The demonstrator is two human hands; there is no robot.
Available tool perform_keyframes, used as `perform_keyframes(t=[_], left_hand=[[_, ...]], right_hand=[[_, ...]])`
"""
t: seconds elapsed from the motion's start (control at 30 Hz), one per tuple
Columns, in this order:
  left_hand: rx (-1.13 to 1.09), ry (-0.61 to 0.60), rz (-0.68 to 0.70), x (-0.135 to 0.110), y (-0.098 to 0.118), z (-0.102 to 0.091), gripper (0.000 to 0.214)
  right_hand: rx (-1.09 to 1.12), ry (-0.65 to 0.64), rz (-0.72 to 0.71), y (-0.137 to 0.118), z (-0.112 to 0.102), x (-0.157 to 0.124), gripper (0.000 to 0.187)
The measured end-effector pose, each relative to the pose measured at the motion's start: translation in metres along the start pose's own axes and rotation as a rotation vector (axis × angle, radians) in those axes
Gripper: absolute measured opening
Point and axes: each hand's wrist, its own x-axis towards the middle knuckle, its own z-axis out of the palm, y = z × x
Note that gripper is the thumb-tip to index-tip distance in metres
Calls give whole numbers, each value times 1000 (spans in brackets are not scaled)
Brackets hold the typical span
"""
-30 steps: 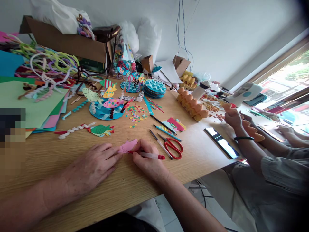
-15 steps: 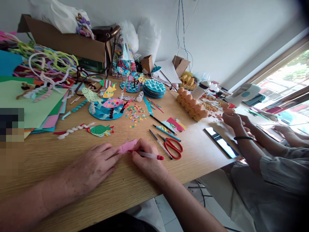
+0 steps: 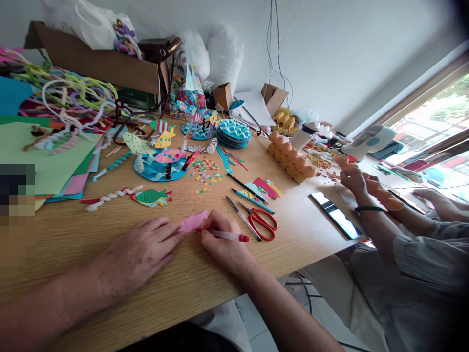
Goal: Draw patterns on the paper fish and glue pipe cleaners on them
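Note:
A small pink paper fish [image 3: 193, 222] with dotted marks lies on the wooden table between my hands. My left hand [image 3: 150, 242] rests flat at its left end, fingers stretched out and fingertips touching the paper. In my right hand [image 3: 223, 239] is a red pen [image 3: 230, 236] with a pale barrel, its red tip against the fish's lower edge. Red-handled scissors [image 3: 262, 222] and a capped pen [image 3: 244, 218] lie just right of that hand. Above my left hand, a green paper fish [image 3: 152, 196] is joined to a white twisted pipe cleaner [image 3: 113, 196].
Paper fish stand on a blue wavy base [image 3: 161, 168], beside scattered confetti [image 3: 205, 171]. Coloured paper sheets [image 3: 54, 161] and pipe cleaners are at left. A phone [image 3: 335, 216] lies at right, where another person's hands [image 3: 353, 181] hold an orange egg carton piece.
My hands, the pen and the pink fish stay almost still. At right, the other person's egg carton piece has come further into sight below their hand.

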Motion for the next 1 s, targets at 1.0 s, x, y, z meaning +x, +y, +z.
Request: perform_keyframes(t=[1.0], left_hand=[[63, 19, 34, 3, 3, -3, 32]], right_hand=[[0, 0, 32, -3, -2, 0, 11]])
